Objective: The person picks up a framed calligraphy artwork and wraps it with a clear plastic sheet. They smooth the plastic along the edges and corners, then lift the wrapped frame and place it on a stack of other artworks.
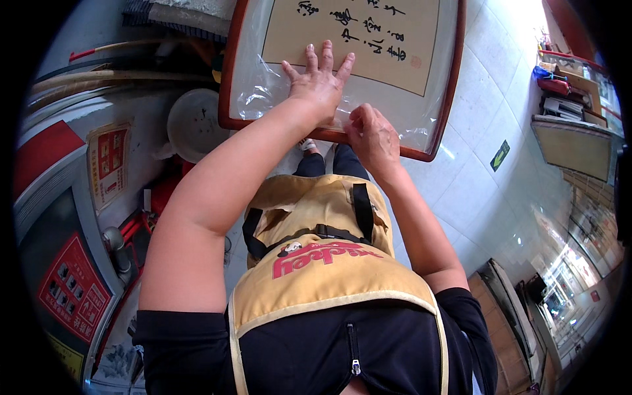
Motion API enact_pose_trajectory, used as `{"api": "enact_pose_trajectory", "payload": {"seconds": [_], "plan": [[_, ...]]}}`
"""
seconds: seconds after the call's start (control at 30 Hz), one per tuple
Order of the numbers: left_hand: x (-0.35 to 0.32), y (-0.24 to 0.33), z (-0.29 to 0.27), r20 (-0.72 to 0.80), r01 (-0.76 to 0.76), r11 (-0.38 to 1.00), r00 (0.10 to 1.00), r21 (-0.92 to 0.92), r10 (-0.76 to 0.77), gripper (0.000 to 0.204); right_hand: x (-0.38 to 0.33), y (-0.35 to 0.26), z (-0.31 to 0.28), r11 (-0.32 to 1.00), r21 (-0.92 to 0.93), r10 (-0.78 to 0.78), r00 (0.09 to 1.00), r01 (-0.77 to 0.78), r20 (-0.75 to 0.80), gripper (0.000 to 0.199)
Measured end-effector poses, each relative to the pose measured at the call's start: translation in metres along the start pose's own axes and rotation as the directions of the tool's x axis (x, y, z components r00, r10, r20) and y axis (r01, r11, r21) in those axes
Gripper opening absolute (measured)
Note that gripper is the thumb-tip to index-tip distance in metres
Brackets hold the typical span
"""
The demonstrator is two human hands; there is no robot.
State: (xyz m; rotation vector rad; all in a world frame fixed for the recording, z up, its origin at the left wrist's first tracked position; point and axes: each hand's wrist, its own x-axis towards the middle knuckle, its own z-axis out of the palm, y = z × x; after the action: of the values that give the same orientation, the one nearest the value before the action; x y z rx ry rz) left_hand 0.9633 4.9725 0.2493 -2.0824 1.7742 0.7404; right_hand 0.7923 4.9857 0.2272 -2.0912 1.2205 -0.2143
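Plastic-wrapped framed scroll [355,39] (red-brown rim): left hand [320,80] spread flat, right hand [372,135] pinching wrap.

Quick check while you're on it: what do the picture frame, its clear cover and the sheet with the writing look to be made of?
Frame: likely wood, reddish-brown glossy finish, rounded corners. Cover: thin clear plastic film; it wrinkles and glints under the left hand, and the right hand pinches it at the lower rim. Sheet: tan, matte, probably paper or silk; cannot tell which.
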Motion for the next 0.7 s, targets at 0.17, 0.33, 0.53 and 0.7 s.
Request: {"api": "enact_pose_trajectory", "payload": {"seconds": [0.17,0.33,0.53,0.7], "plan": [[0.001,-0.001,0.000,-0.010,0.001,1.000,1.000,-0.010,-0.002,0.135,0.005,-0.005,0.008,0.988,-0.148,-0.051,0.998,0.055,0.030,0.018],[0.000,-0.002,-0.002,-0.024,-0.013,1.000,1.000,-0.028,0.012,0.134,0.001,0.004,0.016,0.955,-0.241,-0.162,0.985,0.172,0.061,0.023],[0.001,-0.002,0.002,-0.043,-0.008,0.999,0.999,-0.038,0.006,0.134,-0.002,-0.008,0.016,0.917,-0.242,-0.316,0.948,0.318,0.048,0.011],[0.001,-0.002,-0.001,-0.014,0.000,1.000,1.000,-0.024,0.000,0.132,0.024,-0.005,0.016,0.924,0.372,-0.040,0.990,0.089,-0.137,0.009]]}}
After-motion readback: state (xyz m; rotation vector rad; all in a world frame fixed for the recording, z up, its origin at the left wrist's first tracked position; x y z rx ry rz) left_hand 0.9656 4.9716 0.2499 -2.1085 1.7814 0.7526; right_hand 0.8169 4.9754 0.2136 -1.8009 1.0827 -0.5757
